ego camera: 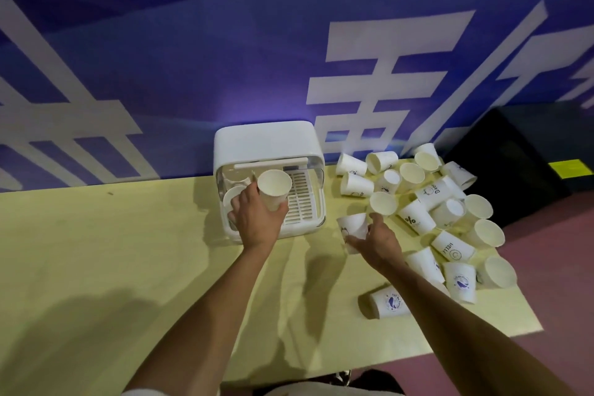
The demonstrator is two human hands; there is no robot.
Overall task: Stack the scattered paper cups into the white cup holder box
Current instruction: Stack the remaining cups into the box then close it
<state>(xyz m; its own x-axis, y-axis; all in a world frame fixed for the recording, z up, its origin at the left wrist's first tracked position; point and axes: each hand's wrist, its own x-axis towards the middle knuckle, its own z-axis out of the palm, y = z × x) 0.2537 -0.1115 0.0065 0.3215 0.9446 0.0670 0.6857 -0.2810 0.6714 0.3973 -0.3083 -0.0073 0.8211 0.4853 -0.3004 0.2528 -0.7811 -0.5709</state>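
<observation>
Left hand (257,219) grips plain white paper cup (274,190), mouth up, at rounded white plastic holder box (266,143); right hand (377,239) grips printed white paper cup (353,227), its logo mostly hidden.

Open tabletop (112,251) spans the left and lower middle of the frame. At centre the white box (266,141) stands against the blue wall (193,58), its open front crowded by the left hand (257,219) gripping a raised cup (274,190). Scattered cups (414,219) pack the right side, where the right hand (376,241) clasps a second cup (352,227).
</observation>
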